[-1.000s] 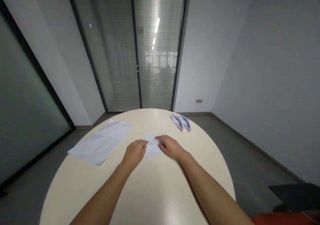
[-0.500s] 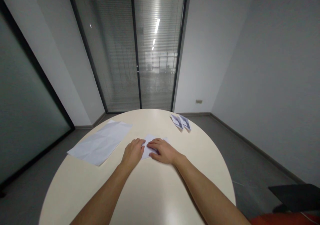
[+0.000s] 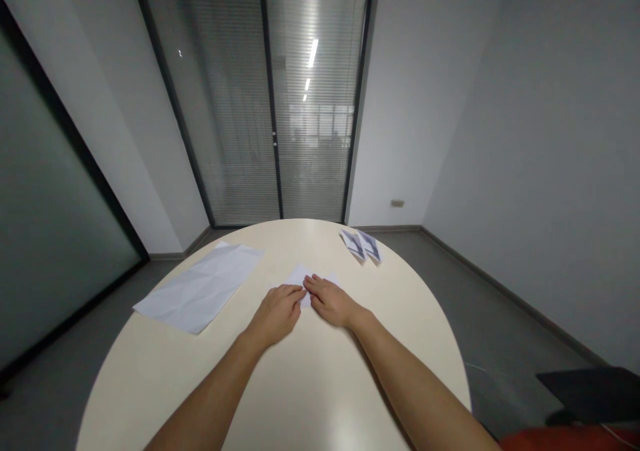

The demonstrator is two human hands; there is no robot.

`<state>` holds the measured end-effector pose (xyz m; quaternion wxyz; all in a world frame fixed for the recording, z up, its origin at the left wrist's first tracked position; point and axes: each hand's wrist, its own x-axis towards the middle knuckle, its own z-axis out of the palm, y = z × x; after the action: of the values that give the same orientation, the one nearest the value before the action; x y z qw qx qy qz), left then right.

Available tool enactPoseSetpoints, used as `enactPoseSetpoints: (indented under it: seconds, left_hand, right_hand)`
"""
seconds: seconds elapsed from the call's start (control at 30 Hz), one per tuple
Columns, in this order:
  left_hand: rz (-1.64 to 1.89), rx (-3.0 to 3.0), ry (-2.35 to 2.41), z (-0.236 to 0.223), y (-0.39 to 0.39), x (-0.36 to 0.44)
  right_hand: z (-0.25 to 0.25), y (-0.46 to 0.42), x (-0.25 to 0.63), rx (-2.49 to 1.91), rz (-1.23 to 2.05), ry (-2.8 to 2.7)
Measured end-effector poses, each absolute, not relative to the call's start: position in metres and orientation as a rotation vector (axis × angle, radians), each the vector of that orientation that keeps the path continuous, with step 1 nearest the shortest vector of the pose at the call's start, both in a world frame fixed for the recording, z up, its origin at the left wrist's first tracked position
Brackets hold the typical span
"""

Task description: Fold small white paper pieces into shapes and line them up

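White paper (image 3: 299, 275), a small piece, lies on the round, cream desk (image 3: 300, 384), a bit past the middle and right under the two hands. One pointy corner sticks out at the far side, and a bit more peeks out past the right hand (image 3: 331, 302).

The left hand (image 3: 277, 311) rests on the near left part of the paper, with its fingers close together and pointing in. The right hand lies on the right part, palm down, with its fingers side by side. The fingertips of the two hands almost meet over the paper. I can't tell if either hand is pinching the paper or just pressing on it.

A big sheet (image 3: 203, 287) with crease lines lies on the left side of the desk, well apart from the hands. At the far right edge are two little folded papers (image 3: 371, 246), side by side, with dark marks on them. Behind the desk is tall glass (image 3: 230, 117) with blinds and a black frame. Something red (image 3: 555, 439) shows at the bottom right.
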<state>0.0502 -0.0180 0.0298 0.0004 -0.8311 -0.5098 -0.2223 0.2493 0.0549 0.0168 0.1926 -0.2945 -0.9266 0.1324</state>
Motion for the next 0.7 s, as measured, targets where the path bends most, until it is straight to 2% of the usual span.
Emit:
enactPoseSetpoints:
  seconds: [0.43,0.7]
  left_hand:
    - [-0.613,-2.593,-1.671,0.026,-0.020,0.046]
    - [-0.636,-2.475,-1.801,0.025,-0.017,0.043]
  right_hand:
    - [0.030,0.060,0.262,-1.034,0.392,-2.516]
    - [0.045,0.052,0.258,-0.998,0.342,-2.538]
